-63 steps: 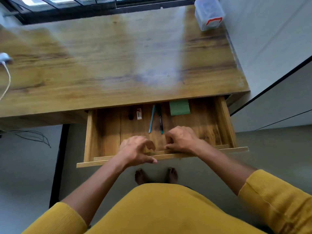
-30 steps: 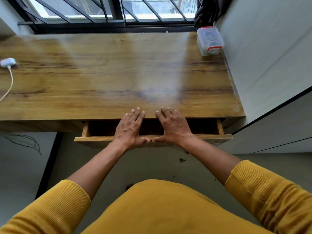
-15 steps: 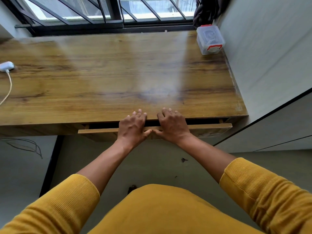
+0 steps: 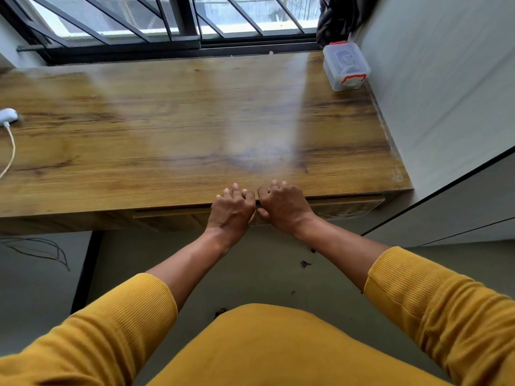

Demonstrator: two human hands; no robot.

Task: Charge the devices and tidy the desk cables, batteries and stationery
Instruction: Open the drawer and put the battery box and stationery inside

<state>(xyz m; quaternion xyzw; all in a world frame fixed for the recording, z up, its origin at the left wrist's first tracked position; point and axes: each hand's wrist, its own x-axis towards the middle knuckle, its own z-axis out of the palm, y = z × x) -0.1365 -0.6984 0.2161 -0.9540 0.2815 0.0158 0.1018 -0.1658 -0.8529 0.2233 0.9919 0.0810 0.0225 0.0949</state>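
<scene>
We note both hands pressed side by side against the drawer front (image 4: 345,208) under the near edge of the desk (image 4: 181,135): left hand (image 4: 232,210) and right hand (image 4: 282,206) have fingers curled over the desk edge, gripping nothing, thumbs nearly touching. The drawer sits flush or almost flush; its contents are hidden. The desktop is nearly bare. A lidded clear plastic box (image 4: 345,66) stands at the far right corner; a white device (image 4: 7,115) with its cable (image 4: 9,151) attached lies at the far left edge. We judge tidying largely complete; whether the device is charging we cannot tell.
</scene>
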